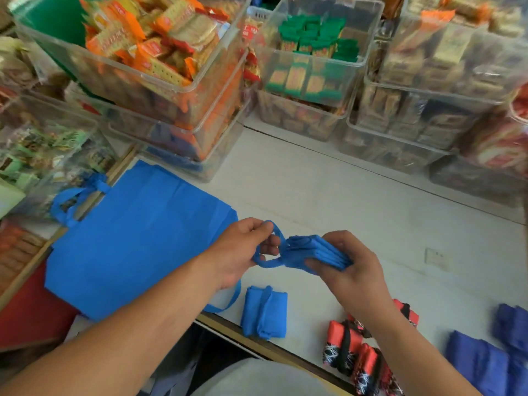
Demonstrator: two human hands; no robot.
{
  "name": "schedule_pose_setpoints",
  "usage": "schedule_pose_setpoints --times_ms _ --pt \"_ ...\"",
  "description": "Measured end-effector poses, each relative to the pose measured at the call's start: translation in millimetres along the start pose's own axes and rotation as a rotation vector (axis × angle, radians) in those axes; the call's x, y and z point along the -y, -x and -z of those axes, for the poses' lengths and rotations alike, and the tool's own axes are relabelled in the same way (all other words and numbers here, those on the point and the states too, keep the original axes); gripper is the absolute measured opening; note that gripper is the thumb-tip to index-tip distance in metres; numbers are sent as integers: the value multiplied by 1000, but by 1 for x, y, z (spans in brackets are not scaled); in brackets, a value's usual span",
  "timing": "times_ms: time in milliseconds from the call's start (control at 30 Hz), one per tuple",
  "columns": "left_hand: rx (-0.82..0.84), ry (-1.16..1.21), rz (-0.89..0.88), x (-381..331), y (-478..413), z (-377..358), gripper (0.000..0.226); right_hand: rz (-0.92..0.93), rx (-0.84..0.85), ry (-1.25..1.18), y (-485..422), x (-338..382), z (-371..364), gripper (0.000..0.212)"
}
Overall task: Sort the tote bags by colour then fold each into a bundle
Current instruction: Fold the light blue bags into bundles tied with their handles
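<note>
— White counter (328, 195) fills most of the view, with clear bins (303, 115) of snacks stacked along its back. Any trouble there?
— Little. The bins stand well apart from the work. The flat bag (137, 238) is the bigger risk. It lies at the counter's left corner, 1 handle over the side and another strap at the near edge. A forearm dragging across it could pull it off.
— And the piles?
— At the right lie navy bundles (480, 364), nearer the front red bundles (343, 338), and 1 blue bundle (264, 314) sits just beside the front edge. A nudge from a forearm passing over could tip that last one off the lip.
— The bag being worked?
— The held bag (314, 251) is up off the counter, between the hands. The right hand (354, 267) is clamped on its folded stack, fingers curled round it. The left hand (243, 247) pinches the strap (271, 264) loop just beside it. The hands are close together.
— So what fails?
— My guess is that the strap is meant to bind the folds. If the right grip eases, the layers fan out. If the loop goes on slack, the bundle springs open once set down.
</note>
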State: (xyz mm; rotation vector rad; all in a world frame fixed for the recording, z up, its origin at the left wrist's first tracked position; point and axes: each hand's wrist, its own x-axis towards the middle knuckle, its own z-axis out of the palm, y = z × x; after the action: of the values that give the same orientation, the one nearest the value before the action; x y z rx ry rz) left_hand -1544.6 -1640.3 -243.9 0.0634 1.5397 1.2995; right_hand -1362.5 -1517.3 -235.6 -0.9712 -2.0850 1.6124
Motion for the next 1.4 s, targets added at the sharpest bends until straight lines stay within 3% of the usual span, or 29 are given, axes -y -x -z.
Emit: schedule_pose_setpoints --times_ms 133,300,467,567,667,800,933,1000,1133,1267,1400 --pt "60 -189 100 2 -12 18 16 -91 143 -207 -5 21 12 32" --pt "255 -410 142 -16 -17 12 17 -18 442 66 -12 29 3 32" --pt "396 -554 5 -35 -5 8 13 0 293 263 -18 29 -7 35" --pt "403 -552 -44 -38 -1 9 20 23 230 216 -15 26 -11 40" --pt "418 -567 -41 -42 4 9 24 -11 253 230 -16 23 -10 28" --pt "460 -404 -2 -43 10 5 31 -12 92 238 -18 25 -12 31" --pt "392 -171 11 -49 11 1 38 32 24 471 -15 20 -25 40" --pt "317 -8 70 -52 8 1 31 66 13 567 -11 16 -32 42" --pt "65 -163 -43 -32 7 -1 15 45 -103 538 -17 14 -31 30" --pt "69 -141 -66 -11 13 -5 18 18 -169 506 -23 17 -31 28" --pt "-38 -207 -160 -11 9 -10 14 8 -157 448 -23 21 -39 33"
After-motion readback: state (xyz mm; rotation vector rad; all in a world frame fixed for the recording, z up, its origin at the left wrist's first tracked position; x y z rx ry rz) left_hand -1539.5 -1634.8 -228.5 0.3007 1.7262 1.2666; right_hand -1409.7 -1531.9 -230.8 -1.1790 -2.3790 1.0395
